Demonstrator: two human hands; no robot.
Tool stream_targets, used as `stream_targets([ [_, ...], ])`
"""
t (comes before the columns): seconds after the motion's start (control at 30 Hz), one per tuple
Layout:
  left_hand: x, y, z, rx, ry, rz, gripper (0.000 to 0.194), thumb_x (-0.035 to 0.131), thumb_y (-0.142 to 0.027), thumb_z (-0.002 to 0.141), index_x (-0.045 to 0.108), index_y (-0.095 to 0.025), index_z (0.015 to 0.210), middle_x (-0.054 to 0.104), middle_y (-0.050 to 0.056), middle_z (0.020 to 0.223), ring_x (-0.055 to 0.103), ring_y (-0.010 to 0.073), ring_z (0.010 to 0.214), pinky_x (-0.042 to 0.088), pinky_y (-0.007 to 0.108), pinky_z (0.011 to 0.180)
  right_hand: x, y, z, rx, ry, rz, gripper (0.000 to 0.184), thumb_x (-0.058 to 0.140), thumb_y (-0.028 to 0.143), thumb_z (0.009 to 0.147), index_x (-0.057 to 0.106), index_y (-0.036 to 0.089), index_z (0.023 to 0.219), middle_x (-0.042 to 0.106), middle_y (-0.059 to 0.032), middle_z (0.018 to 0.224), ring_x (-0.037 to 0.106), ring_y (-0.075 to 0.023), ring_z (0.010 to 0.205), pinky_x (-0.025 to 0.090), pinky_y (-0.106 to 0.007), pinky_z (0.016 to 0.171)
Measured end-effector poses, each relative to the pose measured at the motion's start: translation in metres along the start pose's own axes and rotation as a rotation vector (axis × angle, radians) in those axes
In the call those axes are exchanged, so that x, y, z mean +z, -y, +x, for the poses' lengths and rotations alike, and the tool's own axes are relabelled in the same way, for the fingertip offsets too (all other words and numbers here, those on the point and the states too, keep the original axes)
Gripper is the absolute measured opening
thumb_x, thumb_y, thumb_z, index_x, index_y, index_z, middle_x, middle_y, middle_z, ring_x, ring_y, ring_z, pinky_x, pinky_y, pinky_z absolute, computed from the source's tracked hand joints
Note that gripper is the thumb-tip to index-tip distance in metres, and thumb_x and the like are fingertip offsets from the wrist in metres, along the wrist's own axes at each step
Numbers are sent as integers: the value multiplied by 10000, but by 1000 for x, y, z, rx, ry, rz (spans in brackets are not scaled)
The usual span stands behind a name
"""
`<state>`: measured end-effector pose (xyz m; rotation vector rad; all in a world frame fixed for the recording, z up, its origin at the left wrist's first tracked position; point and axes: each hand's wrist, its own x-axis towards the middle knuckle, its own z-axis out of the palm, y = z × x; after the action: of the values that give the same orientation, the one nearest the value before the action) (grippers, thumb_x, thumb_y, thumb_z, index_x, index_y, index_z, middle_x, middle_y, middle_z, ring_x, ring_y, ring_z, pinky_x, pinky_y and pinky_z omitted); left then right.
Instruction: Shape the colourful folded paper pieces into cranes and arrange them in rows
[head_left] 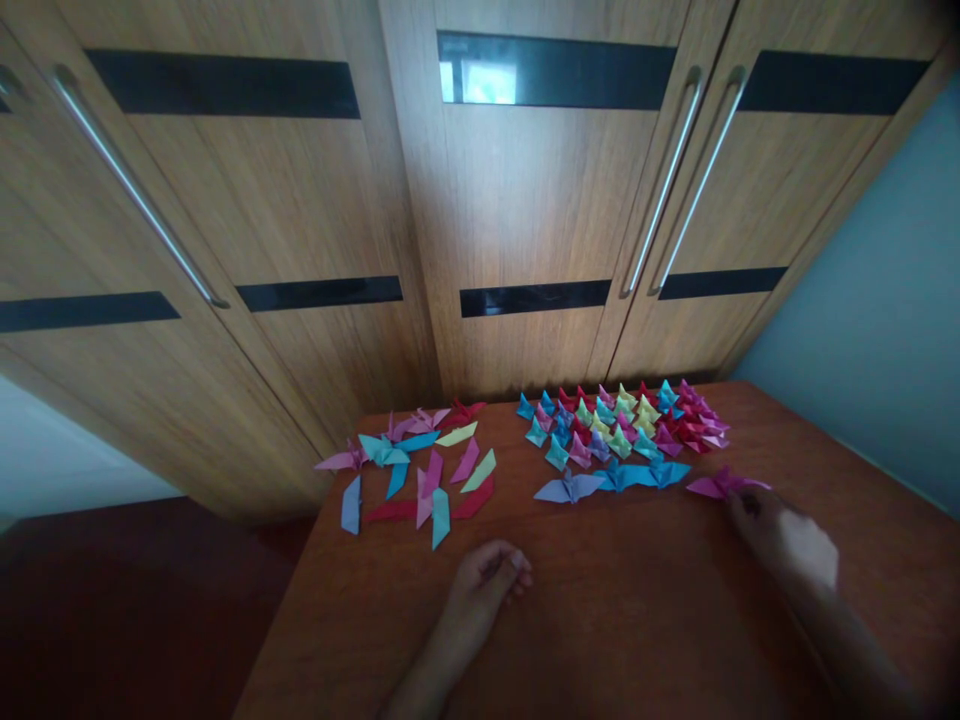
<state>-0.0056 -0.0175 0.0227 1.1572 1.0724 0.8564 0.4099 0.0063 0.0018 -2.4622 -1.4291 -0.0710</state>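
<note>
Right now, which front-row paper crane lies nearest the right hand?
The magenta crane at the row's right end, by the right hand; the lavender crane and two blue cranes lie farther left.

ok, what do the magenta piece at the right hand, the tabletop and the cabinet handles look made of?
Magenta piece: likely folded paper, matte; thin, pointed wings.
Tabletop: probably wood or wood-look laminate, low sheen; reddish-brown surface, dim light leaves it open.
Cabinet handles: likely metal; silvery bars with bright highlights, though coated plastic can't be ruled out.
</note>
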Motion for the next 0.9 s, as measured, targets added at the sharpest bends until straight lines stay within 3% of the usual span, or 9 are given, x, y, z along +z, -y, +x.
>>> stream_targets([
  [0.3, 0, 0, -3, 14, 0, 12, 350, 545, -468, 818, 616, -132, 751, 627, 35, 693, 537, 126, 615, 373, 217, 552, 3, 27, 10, 8, 64, -54, 463, 351, 537, 848, 661, 232, 1007, 689, -149, 961, 642, -318, 747, 436, -361, 558],
  [0.6, -1, 1, -1, 18, -6, 2, 338, 551, -461, 819, 616, -137, 748, 631, 35, 692, 540, 127, 613, 378, 216, 553, 10, 21, 15, 6, 64, -4, 468, 376, 567, 827, 673, 225, 943, 697, -141, 873, 642, -301, 693, 414, -337, 523],
  [0.8, -5, -11, -7, -9, -42, -4, 326, 554, -457, 815, 624, -142, 766, 653, 47, 735, 563, 141, 654, 397, 213, 566, 4, 26, -12, 47, -17, 140, 404, 440, 543, 814, 641, 228, 968, 702, -96, 847, 645, -261, 689, 423, -309, 526],
  [0.9, -22, -19, -7, 20, -117, 56, 310, 548, -451, 819, 627, -152, 795, 660, 44, 759, 567, 143, 657, 402, 211, 557, 2, 45, -38, -20, -11, 264, 375, 445, 523, 823, 640, 221, 928, 703, -80, 832, 645, -236, 664, 446, -301, 552],
])
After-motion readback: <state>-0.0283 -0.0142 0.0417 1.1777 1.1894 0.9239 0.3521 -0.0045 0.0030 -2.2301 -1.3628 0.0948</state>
